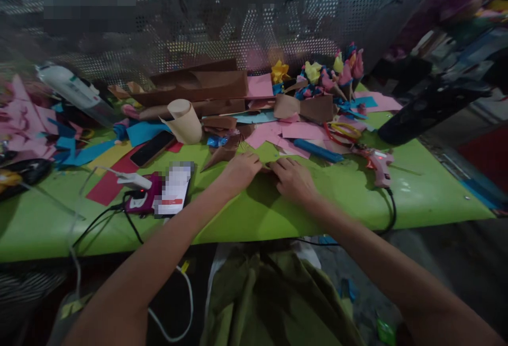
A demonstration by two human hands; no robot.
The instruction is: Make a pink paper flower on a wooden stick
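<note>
My left hand [243, 170] and my right hand [294, 178] are close together over the green tabletop [254, 214]. Both have their fingers bent and pressed down on a small brown piece of paper [268, 167], which they mostly cover. Just beyond my left hand lies a folded brown paper piece [224, 151] with a pointed end. Pink paper sheets [304, 130] are spread past my fingertips, with a blue stick-like tool [317, 150] on them. To the right of my right hand rests a pink glue gun [381, 167] with its cord trailing off the edge.
A lit phone [174, 190] lies by a purple power strip [145, 198] with cables, left of my arm. Farther back are a dark phone [153, 148], a paper roll [186, 122], brown cardboard [198, 88], paper flowers [313, 72] and a dark cylinder [428, 108].
</note>
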